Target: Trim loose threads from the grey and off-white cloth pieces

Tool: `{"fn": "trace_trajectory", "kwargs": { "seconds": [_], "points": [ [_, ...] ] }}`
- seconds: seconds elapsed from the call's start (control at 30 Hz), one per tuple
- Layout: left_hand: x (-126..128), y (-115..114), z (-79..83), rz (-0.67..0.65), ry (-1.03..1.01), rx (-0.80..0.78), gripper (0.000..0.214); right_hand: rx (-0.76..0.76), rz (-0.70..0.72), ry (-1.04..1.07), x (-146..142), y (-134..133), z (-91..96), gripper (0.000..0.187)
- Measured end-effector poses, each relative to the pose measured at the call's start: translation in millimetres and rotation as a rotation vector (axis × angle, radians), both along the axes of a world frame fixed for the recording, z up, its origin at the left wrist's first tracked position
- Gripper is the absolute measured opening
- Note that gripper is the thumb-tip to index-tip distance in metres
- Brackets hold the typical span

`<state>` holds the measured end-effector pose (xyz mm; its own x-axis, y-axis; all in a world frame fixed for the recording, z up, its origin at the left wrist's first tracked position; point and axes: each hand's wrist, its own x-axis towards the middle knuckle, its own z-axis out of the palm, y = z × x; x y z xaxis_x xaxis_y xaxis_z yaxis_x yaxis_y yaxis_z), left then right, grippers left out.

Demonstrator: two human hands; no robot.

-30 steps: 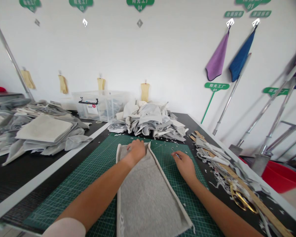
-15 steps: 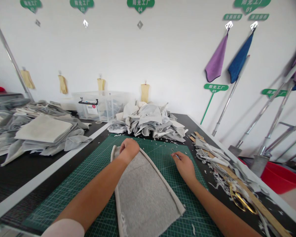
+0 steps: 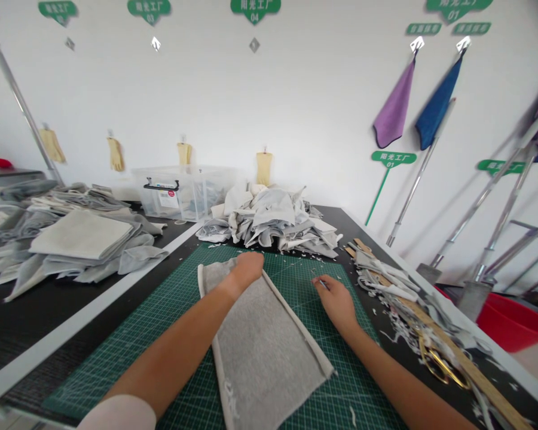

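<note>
A grey piece of cloth (image 3: 269, 346) with thick pale seams along both long sides lies on the green cutting mat (image 3: 170, 304). Its near left corner looks frayed. At the cloth's far end, my left hand (image 3: 250, 270) is closed on the upper right edge; the fingertips are hidden behind the knuckles. To the right, above the mat and apart from the cloth, my right hand (image 3: 336, 301) is closed around a small slim tool (image 3: 324, 285) with a metallic look. Its exact kind is too small to make out.
Behind the mat sits a heap of grey cloth pieces (image 3: 273, 215) beside a clear plastic box (image 3: 188, 197). Stacked cloths (image 3: 80, 233) lie left. On the right are cloth scraps (image 3: 385, 278), a wooden strip (image 3: 466, 364) and gold-handled scissors (image 3: 443, 365). A red basin (image 3: 515, 322) stands beyond.
My left hand has moved right along the cloth's far edge, and the cloth has turned slightly, its far left corner now uncovered. My right hand stays almost where it was.
</note>
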<state>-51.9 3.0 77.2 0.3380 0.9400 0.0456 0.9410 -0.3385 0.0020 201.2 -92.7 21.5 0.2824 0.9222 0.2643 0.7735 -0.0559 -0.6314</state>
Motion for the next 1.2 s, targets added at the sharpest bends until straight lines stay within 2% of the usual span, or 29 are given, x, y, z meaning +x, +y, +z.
{"fn": "trace_trajectory", "kwargs": {
  "seconds": [0.13, 0.2, 0.3, 0.43, 0.5, 0.53, 0.57, 0.63, 0.7, 0.77, 0.83, 1.03, 1.2],
  "points": [
    [-5.9, 1.6, -5.1, 0.174, -0.001, 0.095, 0.04, -0.001, -0.011, -0.006, -0.5, 0.2, 0.1, 0.034],
    [-7.4, 1.5, -6.7, 0.166, -0.022, 0.173, 0.041, -0.003, -0.017, -0.011, -0.5, 0.5, -0.3, 0.034],
    [-3.2, 0.9, -6.5, -0.064, -0.058, 0.146, 0.038, 0.004, -0.017, -0.017, -0.1, 0.9, -1.1, 0.034],
    [13.1, -4.0, -3.6, -0.447, -0.083, -0.101, 0.032, 0.01, -0.021, -0.016, 0.4, 1.2, -1.2, 0.033],
    [22.0, -8.0, -3.4, -0.563, -0.088, -0.188, 0.03, 0.009, -0.024, -0.018, 0.4, 1.0, -0.9, 0.033],
    [25.6, -10.0, -4.1, -0.578, -0.088, -0.207, 0.026, 0.008, -0.024, -0.02, 0.3, 0.9, -0.8, 0.034],
    [28.3, -11.7, -5.3, -0.563, -0.089, -0.205, 0.022, 0.007, -0.024, -0.021, 0.3, 0.7, -0.7, 0.034],
    [30.7, -13.9, -8.9, -0.449, -0.087, -0.141, 0.019, 0.006, -0.024, -0.019, 0.4, 0.5, -0.7, 0.034],
    [29.3, -14.2, -13.2, -0.31, -0.074, -0.036, 0.025, 0.01, -0.021, -0.014, 0.7, 0.5, -1.0, 0.034],
    [26.3, -13.2, -16.7, -0.232, -0.056, 0.055, 0.028, 0.013, -0.016, -0.009, 1.0, 0.9, -1.4, 0.034],
    [24.6, -12.4, -18.6, -0.249, -0.066, 0.079, 0.026, 0.01, -0.015, -0.006, 1.3, 1.4, -1.8, 0.034],
    [39.0, -18.8, -18.3, -0.5, -0.163, -0.042, 0.029, 0.005, -0.02, -0.032, 1.2, 1.5, -1.3, 0.034],
    [46.1, -20.5, -25.1, -0.452, -0.228, -0.003, 0.022, -0.027, -0.025, -0.047, 0.0, 0.8, -0.7, 0.034]
  ]
}}
